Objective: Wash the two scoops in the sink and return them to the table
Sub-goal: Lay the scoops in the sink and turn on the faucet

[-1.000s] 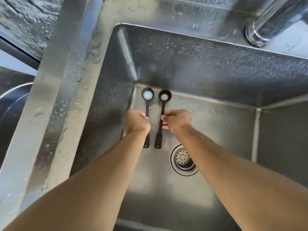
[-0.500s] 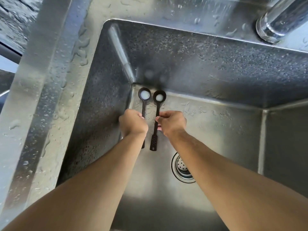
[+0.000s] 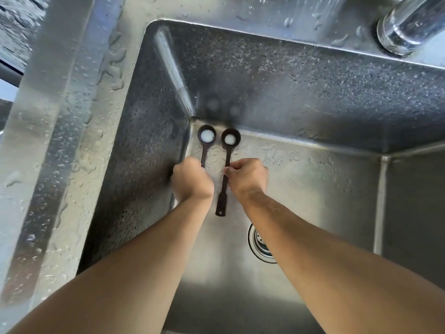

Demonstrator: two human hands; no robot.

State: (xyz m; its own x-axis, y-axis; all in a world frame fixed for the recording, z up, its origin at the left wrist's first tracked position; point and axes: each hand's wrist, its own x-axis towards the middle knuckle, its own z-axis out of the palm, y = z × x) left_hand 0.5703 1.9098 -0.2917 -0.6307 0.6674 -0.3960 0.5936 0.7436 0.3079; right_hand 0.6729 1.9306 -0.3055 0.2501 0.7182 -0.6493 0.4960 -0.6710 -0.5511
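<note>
Stainless sink (image 3: 313, 75), wet, droplets on rim and walls. Two dark long-handled scoops lay side by side near the far left corner of the basin, bowls toward the far wall, each with a pale white patch inside. Left scoop (image 3: 206, 137): handle gripped in closed left hand (image 3: 191, 180). Right scoop (image 3: 230, 139): handle pinched by right hand (image 3: 248, 177), perforated end showing nearer. Drain (image 3: 261, 247) to the near right. Faucet base (image 3: 407, 25) at far right.
</note>
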